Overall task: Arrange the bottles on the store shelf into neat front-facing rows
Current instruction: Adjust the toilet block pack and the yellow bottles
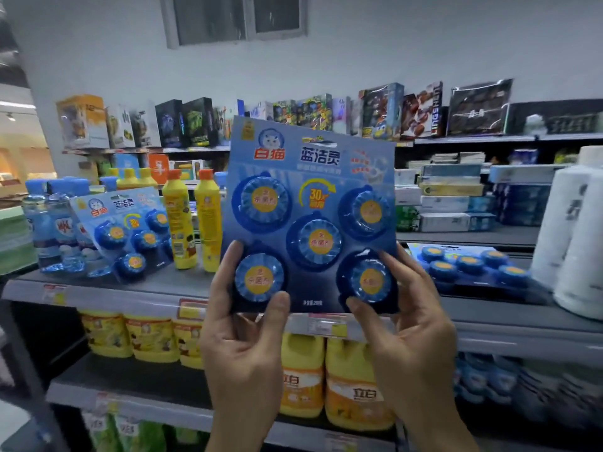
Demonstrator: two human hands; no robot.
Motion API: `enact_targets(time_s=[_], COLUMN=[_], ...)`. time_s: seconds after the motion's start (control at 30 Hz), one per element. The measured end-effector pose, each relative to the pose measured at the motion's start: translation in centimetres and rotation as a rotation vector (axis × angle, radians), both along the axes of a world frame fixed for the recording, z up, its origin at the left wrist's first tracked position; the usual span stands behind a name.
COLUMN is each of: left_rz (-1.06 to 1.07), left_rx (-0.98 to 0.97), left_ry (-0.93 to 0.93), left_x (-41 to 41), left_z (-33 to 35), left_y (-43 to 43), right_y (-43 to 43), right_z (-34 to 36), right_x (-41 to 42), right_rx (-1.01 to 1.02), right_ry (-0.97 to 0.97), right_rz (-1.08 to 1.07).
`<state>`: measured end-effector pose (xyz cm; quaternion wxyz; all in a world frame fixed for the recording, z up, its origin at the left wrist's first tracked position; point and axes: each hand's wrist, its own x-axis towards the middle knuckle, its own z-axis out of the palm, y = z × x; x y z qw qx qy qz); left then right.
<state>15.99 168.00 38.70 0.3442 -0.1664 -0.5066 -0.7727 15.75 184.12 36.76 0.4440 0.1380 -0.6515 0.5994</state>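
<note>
— Our left hand (241, 340) and right hand (408, 334) sit closest, low in the middle. Each is clamped on a bottom corner of the card of blue discs (310, 177), thumbs pressed on the front and fingers curled round the side edges to the back.

— So the card rises up and away from our grip?

— Yes. It is upright with its face towards us, and we hold it by the bottom only, so all of it stands above our thumbs.

— Where is it against the shelf (130, 288)?

— On the near side, in front of an open stretch of the shelf. We judge it is not touching. Just left of it and further back stand two yellow bottles (179, 223), upright. Our left hand is the nearer one to them.

— And beyond those?

— A leaning card (130, 223) of the same kind is propped against clear bottles (49, 223) at the far left. To the right a flat card (473, 262) lies face up, nearer our right hand, with white bottles (571, 239) past it.

— Then we reckon the next move goes straight away from us, bottom edge first, into the gap between yellow bottles and flat card.
</note>
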Motion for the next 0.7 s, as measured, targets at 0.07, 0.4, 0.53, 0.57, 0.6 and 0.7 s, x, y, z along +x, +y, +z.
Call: enact_targets(time_s=[0.07, 0.4, 0.53, 0.57, 0.6, 0.7], left_rz=[-0.032, 0.050, 0.021, 0.023, 0.018, -0.053], left_rx=[-0.109, -0.647, -0.762, -0.797, -0.831, -0.882], left_ry=[0.031, 0.145, 0.133, 0.121, 0.106, -0.014], left_x=[0.1, -4.0, -6.0, -6.7, -7.5, -9.5], left_z=[0.6, 2.6, 3.1, 3.2, 3.2, 3.1], left_y=[1.7, 12.4, 17.1, 18.2, 19.2, 22.0], right_y=[2.4, 17.3, 21.1, 21.8, 22.5, 24.7], right_z=[0.6, 2.8, 2.6, 2.6, 2.7, 3.5], right_x=[0.3, 2.9, 2.8, 2.6, 2.2, 0.9], right_rx=[-0.003, 0.054, 0.072, 0.085, 0.099, 0.130], right_ry=[0.016, -0.131, -0.266, -0.297, -0.329, -0.453], right_rz=[-0.051, -0.347, -0.505, -0.546, -0.576, -0.634])
